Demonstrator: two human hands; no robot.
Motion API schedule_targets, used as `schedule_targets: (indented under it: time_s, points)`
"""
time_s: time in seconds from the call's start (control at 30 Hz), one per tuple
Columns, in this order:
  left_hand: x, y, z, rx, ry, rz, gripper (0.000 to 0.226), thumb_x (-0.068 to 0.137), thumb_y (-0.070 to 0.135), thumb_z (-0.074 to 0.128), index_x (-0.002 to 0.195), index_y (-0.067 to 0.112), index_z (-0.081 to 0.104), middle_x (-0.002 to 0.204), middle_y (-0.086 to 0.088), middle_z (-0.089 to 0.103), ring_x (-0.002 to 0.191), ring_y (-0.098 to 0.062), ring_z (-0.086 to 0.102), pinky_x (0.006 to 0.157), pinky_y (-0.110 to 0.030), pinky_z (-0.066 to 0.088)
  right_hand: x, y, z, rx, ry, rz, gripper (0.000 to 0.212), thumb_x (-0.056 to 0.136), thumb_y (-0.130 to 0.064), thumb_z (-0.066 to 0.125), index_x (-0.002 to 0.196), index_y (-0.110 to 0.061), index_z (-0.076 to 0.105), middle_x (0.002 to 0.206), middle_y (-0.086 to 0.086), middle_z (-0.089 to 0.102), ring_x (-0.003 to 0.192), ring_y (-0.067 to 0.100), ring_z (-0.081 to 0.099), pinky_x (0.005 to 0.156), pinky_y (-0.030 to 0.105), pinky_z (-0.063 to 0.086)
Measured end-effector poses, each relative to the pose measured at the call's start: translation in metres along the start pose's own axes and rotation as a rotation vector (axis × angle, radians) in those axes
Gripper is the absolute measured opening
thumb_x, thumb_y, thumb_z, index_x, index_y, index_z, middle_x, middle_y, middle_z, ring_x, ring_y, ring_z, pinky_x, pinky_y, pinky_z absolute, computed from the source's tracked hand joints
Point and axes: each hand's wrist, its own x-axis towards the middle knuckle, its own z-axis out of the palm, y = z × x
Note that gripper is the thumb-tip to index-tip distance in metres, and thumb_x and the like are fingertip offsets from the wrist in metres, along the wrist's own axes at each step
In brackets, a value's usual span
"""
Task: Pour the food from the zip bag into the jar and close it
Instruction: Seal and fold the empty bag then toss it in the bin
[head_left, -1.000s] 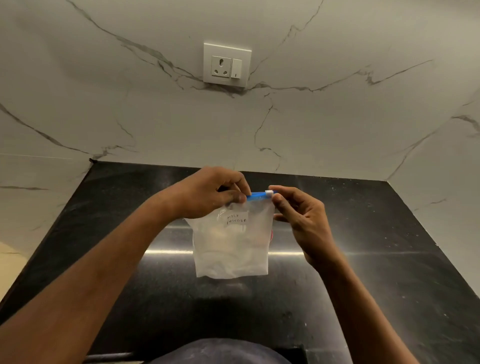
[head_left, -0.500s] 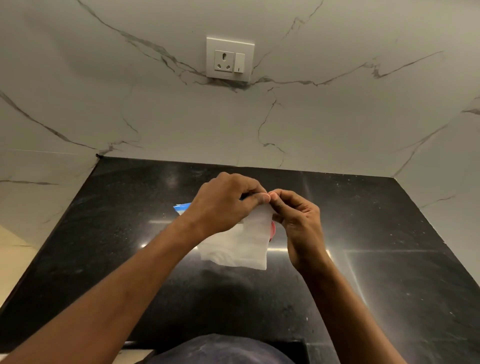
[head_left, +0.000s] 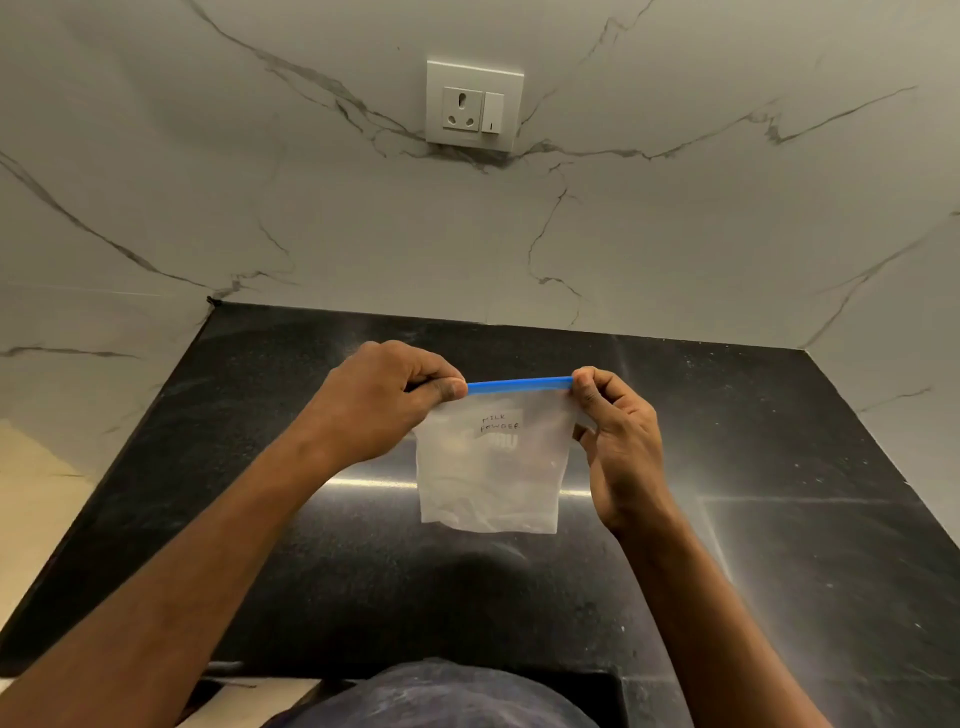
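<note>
Left hand (head_left: 384, 400) pinching left end of blue zip (head_left: 519, 385), right hand (head_left: 618, 441) pinching right end, strip pulled straight between them. Bag (head_left: 491, 478) hangs upright below, held over middle of counter (head_left: 779, 519). Handwritten label (head_left: 500, 423) says milk powder. Contents, can't really tell. Socket (head_left: 474, 106) on wall (head_left: 208, 208) past back edge.

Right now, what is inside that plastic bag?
The bag is cloudy: only a handwritten label reading milk powder and pale shapes show through. Its blue strip looks sealed, so the contents are unclear.
</note>
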Motion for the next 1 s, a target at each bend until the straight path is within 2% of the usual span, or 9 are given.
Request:
schedule_targets:
  time_s: [0.2,0.33,0.47,0.53,0.63,0.77,0.87,0.93,1.0]
  points:
    - [-0.008,-0.012,-0.008,-0.022,0.024,-0.024,0.022,0.099,0.028,0.065,0.115,0.023,0.078,0.102,0.009,0.077,0.093,-0.006,0.071,0.091,-0.031,0.059,0.001,-0.004,0.003,0.035,0.007,0.018,0.018,0.103,-0.025,0.059,0.095,-0.017,0.073,0.081,-0.007,0.069,0.078,0.007,0.065,0.079,0.033,0.055]
    - [-0.011,-0.017,-0.009,-0.11,0.073,-0.022,0.021,0.098,0.031,0.065,0.115,0.024,0.077,0.103,0.01,0.076,0.095,-0.005,0.072,0.09,-0.024,0.059,0.0,-0.008,0.006,0.094,0.003,0.076,0.017,0.102,-0.027,0.06,0.096,-0.019,0.074,0.084,-0.004,0.069,0.087,0.015,0.063,0.086,0.043,0.055]
    - [-0.014,-0.019,-0.003,-0.597,0.069,-0.159,0.041,0.091,0.035,0.067,0.131,0.025,0.062,0.107,0.006,0.078,0.101,-0.005,0.075,0.079,-0.022,0.063,0.002,-0.014,0.009,0.218,-0.002,0.153,0.018,0.103,-0.025,0.06,0.093,-0.018,0.072,0.083,-0.001,0.07,0.087,0.017,0.068,0.097,0.054,0.054]
    - [-0.016,-0.019,0.008,-0.754,-0.029,-0.242,0.044,0.087,0.034,0.071,0.129,0.026,0.06,0.108,0.007,0.08,0.1,-0.008,0.077,0.076,-0.026,0.064,0.004,-0.016,0.01,0.258,-0.017,0.176,0.018,0.103,-0.026,0.06,0.091,-0.017,0.071,0.085,0.002,0.07,0.092,0.022,0.067,0.102,0.056,0.052]
    - [-0.019,-0.023,0.028,-0.716,-0.032,-0.292,0.039,0.087,0.039,0.073,0.12,0.019,0.069,0.108,0.002,0.08,0.096,-0.017,0.079,0.082,-0.041,0.066,0.008,-0.015,0.011,0.293,-0.044,0.17,0.02,0.103,-0.032,0.06,0.108,-0.014,0.068,0.099,0.006,0.072,0.104,0.027,0.065,0.1,0.053,0.054]
    - [-0.016,-0.022,0.036,-0.797,0.115,-0.3,0.031,0.097,0.031,0.069,0.113,0.005,0.071,0.102,-0.007,0.081,0.093,-0.025,0.079,0.078,-0.038,0.066,0.002,-0.011,0.005,0.02,-0.284,0.134,0.054,0.093,-0.037,0.07,0.14,-0.018,0.053,0.129,0.005,0.073,0.116,0.028,0.071,0.093,0.054,0.061]
    - [-0.013,-0.019,0.031,-0.876,0.095,-0.309,0.027,0.098,0.028,0.066,0.119,0.011,0.069,0.106,-0.007,0.08,0.097,-0.027,0.078,0.076,-0.039,0.066,-0.008,0.0,0.005,-0.224,-0.421,0.19,0.045,0.092,-0.024,0.072,0.135,-0.023,0.057,0.121,0.003,0.076,0.108,0.028,0.075,0.089,0.053,0.063]
    - [-0.014,-0.021,0.027,-0.903,-0.005,-0.321,0.028,0.098,0.028,0.066,0.125,0.022,0.066,0.109,0.001,0.079,0.101,-0.023,0.078,0.077,-0.039,0.066,-0.009,0.003,0.005,-0.242,-0.361,0.182,0.035,0.094,-0.019,0.07,0.128,-0.021,0.061,0.114,0.004,0.078,0.102,0.032,0.076,0.087,0.057,0.062]
    - [-0.018,-0.024,0.024,-0.909,-0.171,-0.356,0.037,0.096,0.022,0.07,0.129,0.035,0.06,0.111,0.009,0.078,0.102,-0.019,0.077,0.076,-0.039,0.066,-0.008,0.002,0.004,-0.152,-0.292,0.195,0.03,0.096,-0.012,0.068,0.125,-0.016,0.064,0.114,0.008,0.078,0.102,0.033,0.076,0.083,0.05,0.065]
